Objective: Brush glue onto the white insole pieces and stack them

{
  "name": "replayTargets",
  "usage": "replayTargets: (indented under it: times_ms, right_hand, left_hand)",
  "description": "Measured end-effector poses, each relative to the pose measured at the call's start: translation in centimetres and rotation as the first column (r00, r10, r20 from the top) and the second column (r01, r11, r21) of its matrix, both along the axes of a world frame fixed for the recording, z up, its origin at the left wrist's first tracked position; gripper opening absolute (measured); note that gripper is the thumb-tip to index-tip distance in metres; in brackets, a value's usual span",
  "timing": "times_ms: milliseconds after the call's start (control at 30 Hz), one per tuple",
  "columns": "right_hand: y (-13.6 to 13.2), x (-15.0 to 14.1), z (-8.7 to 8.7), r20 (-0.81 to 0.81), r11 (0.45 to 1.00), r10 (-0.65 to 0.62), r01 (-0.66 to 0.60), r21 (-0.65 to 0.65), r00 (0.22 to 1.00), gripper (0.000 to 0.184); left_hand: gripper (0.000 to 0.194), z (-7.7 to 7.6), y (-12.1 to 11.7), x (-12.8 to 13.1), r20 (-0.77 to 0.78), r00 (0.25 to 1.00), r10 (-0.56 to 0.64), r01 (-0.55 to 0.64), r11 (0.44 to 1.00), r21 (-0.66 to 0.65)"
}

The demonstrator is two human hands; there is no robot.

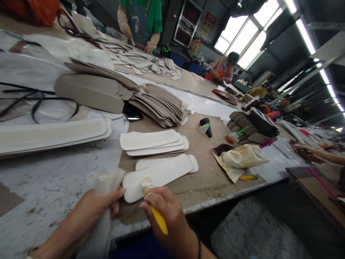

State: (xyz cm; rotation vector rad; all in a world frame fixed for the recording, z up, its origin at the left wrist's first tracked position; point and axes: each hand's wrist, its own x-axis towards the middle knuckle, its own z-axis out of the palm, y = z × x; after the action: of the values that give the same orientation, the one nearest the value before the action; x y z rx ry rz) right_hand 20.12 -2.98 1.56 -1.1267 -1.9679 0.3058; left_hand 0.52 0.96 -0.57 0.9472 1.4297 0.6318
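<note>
My right hand [167, 212] is closed around a brush [159, 218] with a yellow handle. Its pale bristles rest on the near end of a long white panel [164, 174] with rounded ends. Closed around a pale, slightly see-through strip [98, 226], my left hand [94, 208] is at the panel's left end, the thumb tip by its edge. Partly under that panel lies another white panel [195, 163]. Just behind is a small fanned stack of similar white panels [151, 139].
Fanned grey-brown panels [159, 102] lie behind; longer white panels [54, 135] are at left. To the right are a small squeeze bottle [204, 128], a glue-stained container [244, 156] and a yellow-handled tool [249, 177]. The table edge [215, 201] is close. A co-worker [141, 21] stands opposite.
</note>
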Motion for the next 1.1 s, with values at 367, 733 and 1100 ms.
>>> replayTargets:
  times_ms: [367,733,1100]
  right_hand:
    - [2.2,1.7,0.3,-0.605,0.844,-0.456,0.101,-0.527,0.653,0.022]
    - [1.2,-1.7,0.6,-0.492,0.920,-0.230,0.022,-0.392,0.840,0.016]
    - [2.0,0.8,3.4,-0.539,0.899,-0.254,-0.009,-0.437,0.803,0.037]
  left_hand:
    - [0.038,1.3,-0.3,0.6,0.124,0.983,0.139,-0.135,0.990,-0.042]
    - [0.035,1.3,-0.4,0.8,0.198,0.960,0.199,-0.189,0.979,-0.070]
    - [0.035,4.2,-1.1,-0.3,0.205,0.965,0.165,-0.174,0.984,0.026]
